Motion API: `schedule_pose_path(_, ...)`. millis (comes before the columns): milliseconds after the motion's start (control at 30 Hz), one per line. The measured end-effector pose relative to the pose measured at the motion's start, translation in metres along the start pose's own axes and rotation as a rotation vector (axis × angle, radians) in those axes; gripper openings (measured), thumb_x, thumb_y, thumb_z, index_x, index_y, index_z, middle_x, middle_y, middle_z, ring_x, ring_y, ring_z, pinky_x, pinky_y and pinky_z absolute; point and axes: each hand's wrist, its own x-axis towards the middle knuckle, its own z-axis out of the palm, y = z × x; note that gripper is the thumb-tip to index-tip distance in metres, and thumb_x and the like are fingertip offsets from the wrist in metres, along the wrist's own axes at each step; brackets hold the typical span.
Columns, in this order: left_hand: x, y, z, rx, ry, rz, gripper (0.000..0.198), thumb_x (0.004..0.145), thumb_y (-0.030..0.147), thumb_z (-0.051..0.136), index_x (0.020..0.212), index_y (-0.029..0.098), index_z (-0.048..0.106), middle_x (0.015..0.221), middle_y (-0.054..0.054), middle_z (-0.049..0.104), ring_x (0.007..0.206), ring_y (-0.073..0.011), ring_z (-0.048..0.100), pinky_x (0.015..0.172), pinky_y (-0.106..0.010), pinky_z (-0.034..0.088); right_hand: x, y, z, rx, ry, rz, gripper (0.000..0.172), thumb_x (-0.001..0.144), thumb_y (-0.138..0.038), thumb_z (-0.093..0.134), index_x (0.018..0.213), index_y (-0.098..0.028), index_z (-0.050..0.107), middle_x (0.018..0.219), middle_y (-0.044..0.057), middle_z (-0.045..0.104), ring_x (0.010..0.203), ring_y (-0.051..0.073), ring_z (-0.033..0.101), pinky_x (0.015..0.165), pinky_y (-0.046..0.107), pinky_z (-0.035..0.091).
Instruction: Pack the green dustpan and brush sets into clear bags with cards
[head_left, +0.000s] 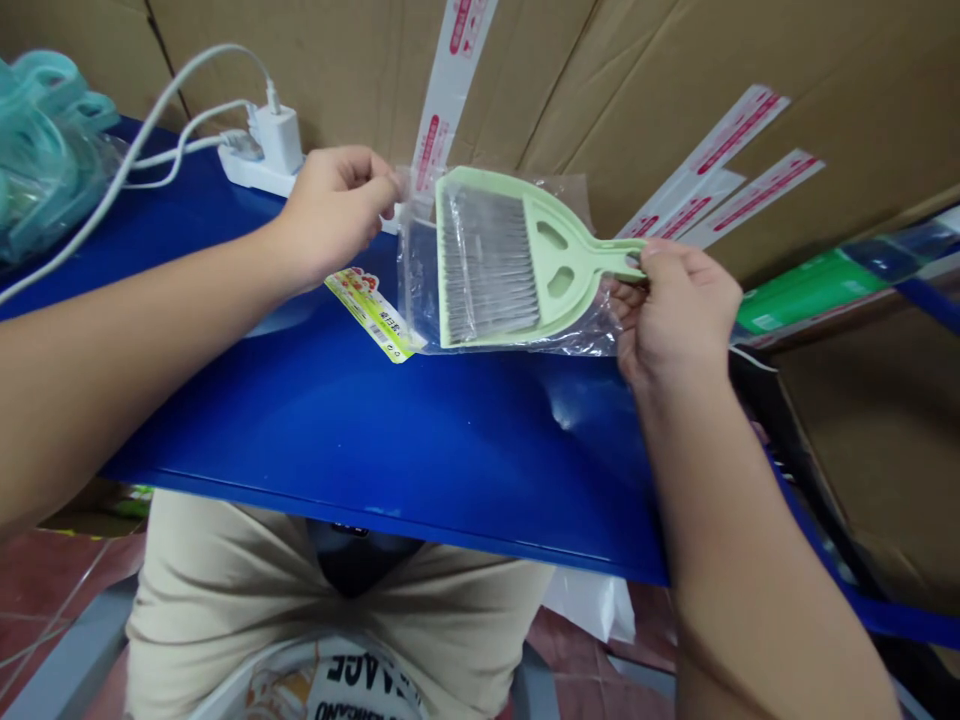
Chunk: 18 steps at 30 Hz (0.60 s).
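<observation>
Green dustpan (574,262) gripped by right hand (679,310), left hand (334,215) pinching bag (416,285) above blue table (375,450).

The only view looks out from the person's head, facing forward and steeply down. The forearms come in from the lower corners, putting the left hand (330,215) and right hand (679,310) close to the camera, around mid-frame. Beyond the hands, the view reaches cardboard boxes (675,100). Nearer than the hands, it takes in the blue worktop (375,440) and, below its edge, the person's lap (337,640).
</observation>
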Motion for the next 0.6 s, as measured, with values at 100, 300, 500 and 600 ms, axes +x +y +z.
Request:
schedule_pose_path(100,-0.005,0.003,0.006,-0.053,0.020,0.113,0.025,0.080,0.049,0.070,0.077,0.028,0.056,0.087,0.000,0.071,0.075,-0.0148,0.049,0.069,-0.037,0.045,-0.001,0.003,-0.001,0.037,0.121,0.055,0.015,0.087,-0.010,0.054,0.086,-0.025,0.054,0.065,-0.005,0.060,0.045,0.012,0.062,0.048,0.026,0.054)
schedule_pose_path(300,-0.016,0.013,0.004,0.093,0.116,0.301,0.023,0.086,0.049,0.070,0.093,0.028,0.065,0.112,0.000,0.076,0.096,-0.0180,0.061,0.083,-0.035,0.052,0.012,0.019,-0.020,-0.046,-0.134,-0.093,0.025,0.087,-0.044,0.079,0.091,-0.029,0.059,0.079,-0.003,0.064,0.063,0.018,0.073,0.053,0.031,0.062)
schedule_pose_path(500,-0.018,0.013,0.006,-0.038,0.003,0.269,0.026,0.086,0.047,0.071,0.091,0.024,0.062,0.091,0.001,0.074,0.078,-0.0127,0.060,0.072,-0.033,0.052,0.007,0.021,-0.017,-0.032,-0.062,-0.142,0.021,0.091,-0.043,0.074,0.093,-0.029,0.060,0.083,-0.003,0.063,0.062,0.016,0.073,0.058,0.032,0.065)
schedule_pose_path(600,-0.019,0.006,0.016,-0.081,-0.146,0.093,0.021,0.086,0.042,0.069,0.082,0.023,0.062,0.075,-0.002,0.071,0.074,-0.0168,0.062,0.076,-0.041,0.058,0.001,0.018,-0.013,-0.010,-0.047,-0.151,0.018,0.091,-0.041,0.073,0.094,-0.029,0.060,0.083,-0.002,0.063,0.062,0.016,0.073,0.058,0.033,0.066)
